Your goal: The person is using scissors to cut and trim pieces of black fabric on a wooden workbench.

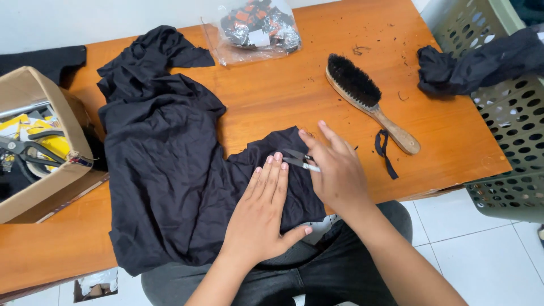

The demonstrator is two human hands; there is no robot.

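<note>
Left hand (262, 212) lies open, flattening black fabric (170, 170); right hand (335, 170) grips small snips (299, 160) just beyond its fingertips. Best kept taut.

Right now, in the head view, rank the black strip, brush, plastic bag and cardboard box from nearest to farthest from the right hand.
From the right hand:
1. Black strip, just right of it.
2. Brush, up and right.
3. Plastic bag, at the table's far edge.
4. Cardboard box, far left.
</note>
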